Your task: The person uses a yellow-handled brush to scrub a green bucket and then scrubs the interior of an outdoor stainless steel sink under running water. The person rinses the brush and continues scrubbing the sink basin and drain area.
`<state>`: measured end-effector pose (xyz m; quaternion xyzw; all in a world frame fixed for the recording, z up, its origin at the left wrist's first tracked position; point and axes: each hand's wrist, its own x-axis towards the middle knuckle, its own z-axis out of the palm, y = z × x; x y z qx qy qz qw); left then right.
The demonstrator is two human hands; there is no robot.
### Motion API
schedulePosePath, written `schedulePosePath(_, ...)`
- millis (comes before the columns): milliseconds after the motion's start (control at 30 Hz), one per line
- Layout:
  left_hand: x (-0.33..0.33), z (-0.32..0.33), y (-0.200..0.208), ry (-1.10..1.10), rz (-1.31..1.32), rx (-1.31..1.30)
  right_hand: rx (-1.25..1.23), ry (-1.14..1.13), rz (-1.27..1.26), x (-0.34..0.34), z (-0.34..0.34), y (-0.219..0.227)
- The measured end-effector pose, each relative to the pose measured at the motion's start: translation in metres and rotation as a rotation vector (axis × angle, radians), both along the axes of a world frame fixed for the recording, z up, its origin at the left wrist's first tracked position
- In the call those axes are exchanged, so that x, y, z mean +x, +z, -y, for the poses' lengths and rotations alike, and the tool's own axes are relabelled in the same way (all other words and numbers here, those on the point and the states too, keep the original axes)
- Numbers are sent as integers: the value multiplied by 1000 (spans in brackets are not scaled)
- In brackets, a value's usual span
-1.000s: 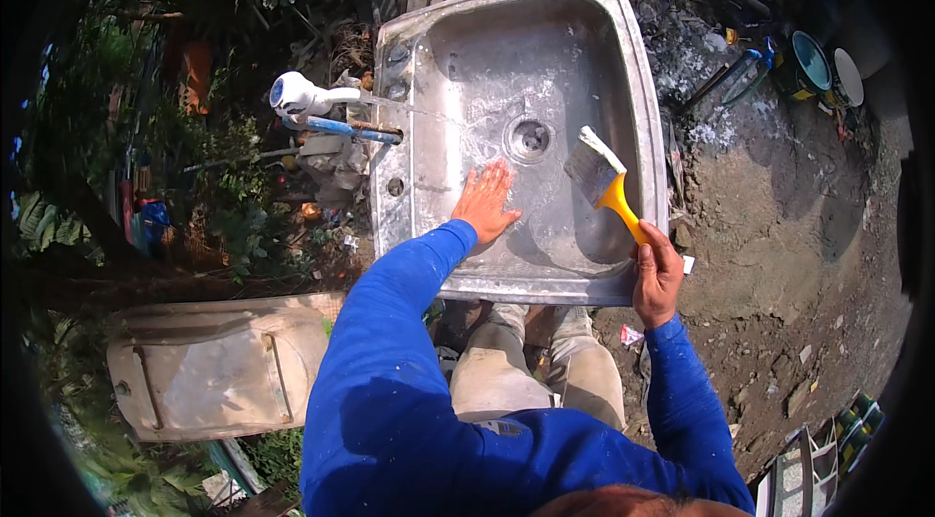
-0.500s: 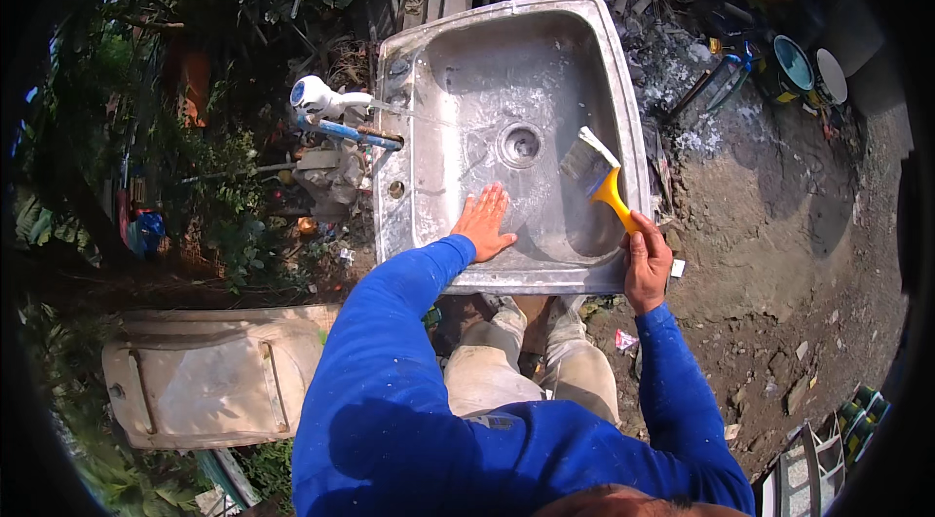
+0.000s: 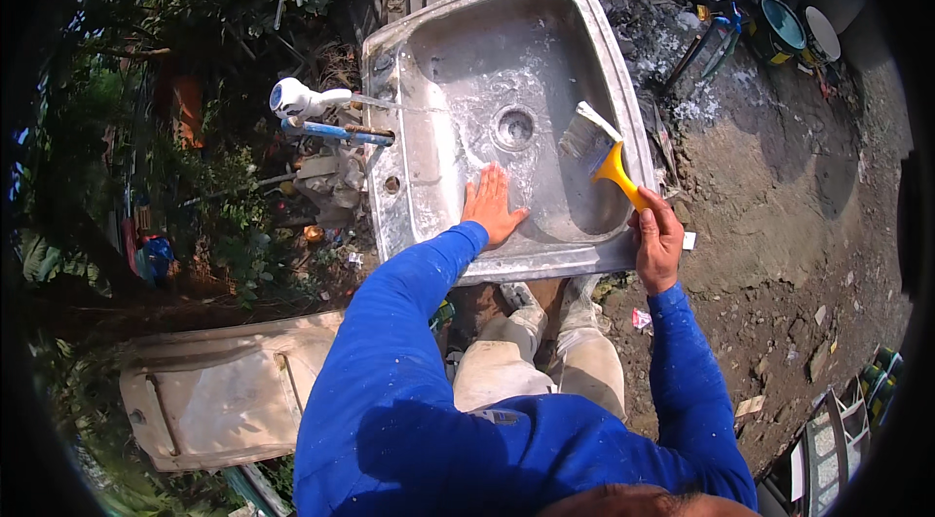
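In front of me is a worn metal sink [image 3: 560, 35], its basin smeared with whitish residue around the round drain [image 3: 513, 129]. My left hand [image 3: 495, 205] is stretched out with fingers spread, over the basin's near side; whether it presses on the metal I cannot tell. By the sink's near right corner, my right hand [image 3: 659, 240] grips the yellow handle of a wide paintbrush [image 3: 614, 169]. The brush's pale bristles point up and left over the basin. At the left rim, a white faucet [image 3: 310, 98] on a blue pipe [image 3: 341, 131] sends a thin stream of water into the sink.
A dirty, pale basin-like panel [image 3: 224, 390] lies at lower left, with dense plants behind it. Rough earth and rubble [image 3: 760, 254] stretch to the right. A teal-lined bucket [image 3: 783, 25] and a hand tool with blue parts [image 3: 716, 45] sit at upper right.
The whole view has shifted slightly, and the sink appears a little higher and to the left. Within the sink, my left hand and the brush stay in nearly the same places.
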<state>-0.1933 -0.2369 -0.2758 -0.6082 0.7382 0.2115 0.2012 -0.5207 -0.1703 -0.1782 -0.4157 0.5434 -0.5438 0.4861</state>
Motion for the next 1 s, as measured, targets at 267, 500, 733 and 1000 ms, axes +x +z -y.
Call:
schedulePosePath(267,17,79,13,214,56,-2,-19,47,-80,6,1,4)
schedulePosePath(500,28,16,9,-9,74,-24,-57,-5,-59,8,1,2)
schedulePosePath(733,28,115,4,213,63,-69,-6,13,-64,11,0,6)
schedulePosePath(1000,19,59,6,131,51,-32,11,-6,-39,9,0,5)
